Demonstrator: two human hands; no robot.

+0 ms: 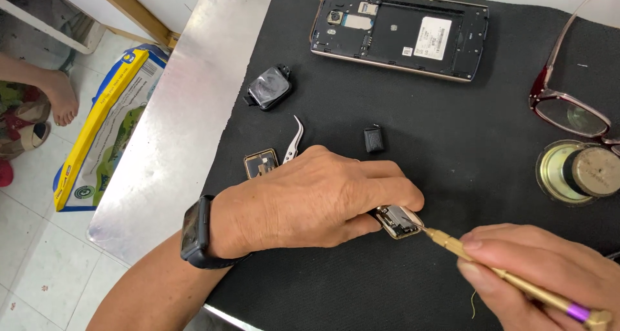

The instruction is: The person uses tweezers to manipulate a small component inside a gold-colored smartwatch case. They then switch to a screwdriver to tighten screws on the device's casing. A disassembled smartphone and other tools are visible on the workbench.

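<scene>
Near the lower middle of the black mat, an opened smartwatch case is lying with its inner parts facing up. Left hand is pinning it down, fingers closing around its near edge and gripping it. Right hand is holding a gold precision screwdriver with a purple band near its end, fingers pinching tight on the shaft; tip is touching the case's right edge. Left wrist is wearing a dark smartwatch.

Just behind the left hand, silver tweezers are lying partly hidden under it, and a small square watch part with a gold rim is sitting just beside them. A small black rectangular part is sitting apart, further back. Another watch body with a glossy dark face is resting near the mat's left edge. A phone with its back cover off is lying at the far side, internals showing. At right, red-framed glasses are sitting next to a round brass-coloured container.

Mat is covering most of a metal tabletop. On the tiled floor to the left, a yellow and blue box is leaning by the table, and another person's bare foot is showing.
</scene>
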